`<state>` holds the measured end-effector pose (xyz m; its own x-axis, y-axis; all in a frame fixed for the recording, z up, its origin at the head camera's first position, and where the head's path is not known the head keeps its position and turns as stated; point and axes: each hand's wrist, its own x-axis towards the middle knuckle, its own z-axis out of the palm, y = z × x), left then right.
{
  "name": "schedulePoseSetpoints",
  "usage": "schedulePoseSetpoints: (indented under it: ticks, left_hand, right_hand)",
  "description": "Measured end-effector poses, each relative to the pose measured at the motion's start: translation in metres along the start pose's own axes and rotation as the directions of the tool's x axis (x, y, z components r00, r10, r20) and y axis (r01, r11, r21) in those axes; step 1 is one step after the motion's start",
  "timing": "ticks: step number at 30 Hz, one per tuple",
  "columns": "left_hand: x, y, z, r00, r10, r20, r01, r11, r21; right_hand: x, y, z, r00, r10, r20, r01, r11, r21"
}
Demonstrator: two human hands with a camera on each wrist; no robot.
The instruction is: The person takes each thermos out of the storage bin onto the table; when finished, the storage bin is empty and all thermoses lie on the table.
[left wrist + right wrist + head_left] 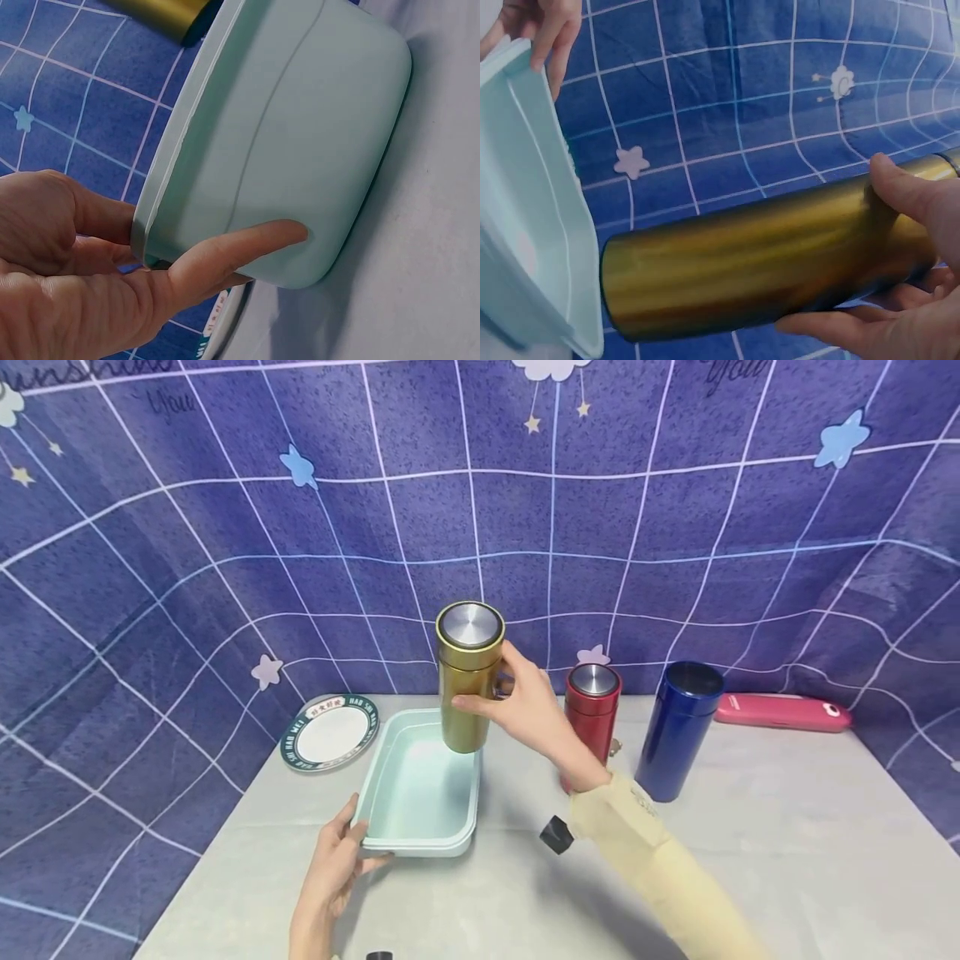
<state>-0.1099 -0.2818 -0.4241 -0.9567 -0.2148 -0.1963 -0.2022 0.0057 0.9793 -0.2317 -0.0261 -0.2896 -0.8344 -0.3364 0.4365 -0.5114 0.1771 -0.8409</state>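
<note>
My right hand (pixel 528 702) grips a gold thermos (pixel 468 681) with a silver-topped lid, holding it upright over the far right part of a mint-green plastic basin (pixel 422 785). In the right wrist view the thumb and fingers wrap the thermos (pixel 765 262) near its lid end. My left hand (pixel 330 860) holds the basin by its near left corner. The left wrist view shows fingers round the basin's rim and one digit along the outer wall of the basin (pixel 300 142). Inside, the basin's floor is bare.
A green-rimmed white plate (pixel 330 732) lies left of the basin. To the right stand a red thermos (pixel 592 710), partly behind my right forearm, and a taller blue thermos (pixel 678 731). A pink case (pixel 783 712) lies at the back right, before the blue curtain (pixel 600 527).
</note>
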Motion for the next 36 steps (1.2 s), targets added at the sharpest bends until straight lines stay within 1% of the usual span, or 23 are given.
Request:
schedulePoseSetpoints:
  ticks: [4,9,13,18,22,26,31,36]
  left_hand:
    - [0.001,0.001,-0.002,1.0,-0.003,-0.005,0.003,1.0,0.015]
    - [0.001,0.003,-0.003,1.0,-0.003,-0.01,0.003,1.0,0.025]
    - [0.0,0.005,-0.004,1.0,-0.008,-0.015,0.008,0.999,0.032]
    - [0.002,0.005,-0.003,1.0,-0.011,-0.016,0.012,0.999,0.051]
    - [0.003,0.004,-0.002,1.0,-0.01,-0.015,0.011,0.999,0.049]
    - [0.004,0.002,0.0,1.0,-0.008,-0.007,0.008,0.999,0.039]
    - [0.002,0.001,0.002,1.0,-0.008,-0.009,0.009,0.999,0.032]
    - [0.001,0.001,0.002,1.0,-0.007,-0.01,0.007,0.999,0.031]
  right_hand:
    - [-0.014,0.002,-0.011,0.999,0.027,-0.03,-0.029,0.999,-0.046]
    - [-0.03,0.015,-0.016,0.998,0.046,-0.05,-0.05,0.995,-0.084]
    - [-0.042,0.031,-0.013,0.997,0.067,-0.034,-0.07,0.993,-0.095]
    - [-0.054,0.052,-0.004,0.994,0.112,-0.014,-0.113,0.99,-0.086]
    - [-0.058,0.066,0.006,0.991,0.137,0.0,-0.137,0.989,-0.055]
    - [-0.059,0.074,0.013,0.987,0.16,0.024,-0.159,0.987,-0.029]
    - [-0.059,0.075,0.016,0.983,0.18,0.032,-0.18,0.983,-0.025]
    - [-0.059,0.074,0.014,0.98,0.196,0.043,-0.194,0.98,-0.047]
